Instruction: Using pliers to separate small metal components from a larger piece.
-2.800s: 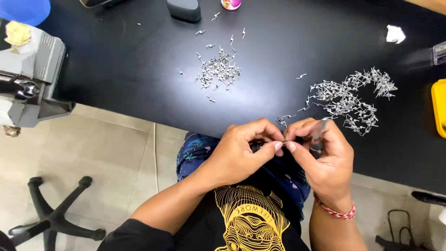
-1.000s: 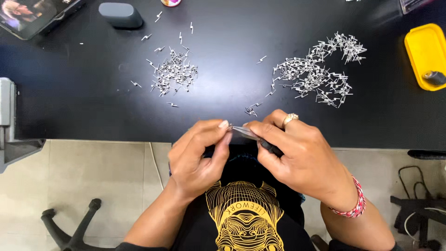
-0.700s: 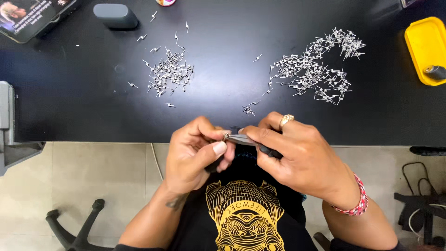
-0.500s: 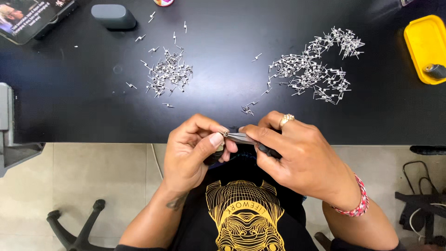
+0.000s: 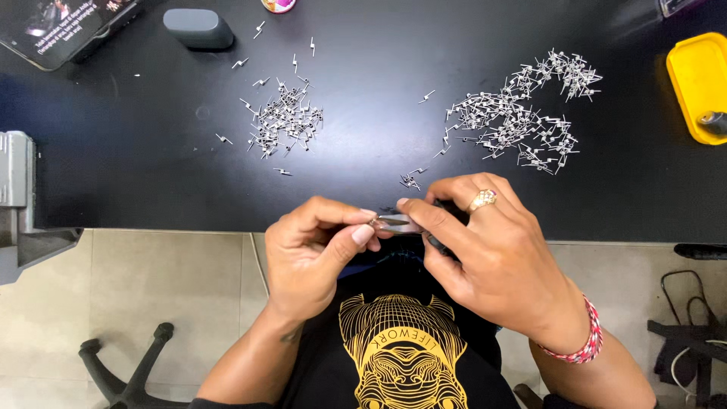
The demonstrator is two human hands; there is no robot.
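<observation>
Two hands met mid-frame: my left hand (image 5: 318,246) pinched a tiny bent metal pin (image 5: 373,220); my right hand (image 5: 485,250) gripped small silver pliers (image 5: 400,224). I judged steady squeezing best.

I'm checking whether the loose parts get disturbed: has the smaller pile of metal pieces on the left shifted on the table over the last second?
No. The smaller pile keeps its place beside the grey case; only the head camera has drifted.

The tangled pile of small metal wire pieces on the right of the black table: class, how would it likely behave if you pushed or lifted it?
The right-hand pile of wire pieces looks interlocked, so a push would probably drag it along as a clump. The pieces look thin and so probably light; lifting one may pull neighbours up. Strays like the loose piece lie scattered, so some would likely shed and slide on the smooth black table.
</observation>
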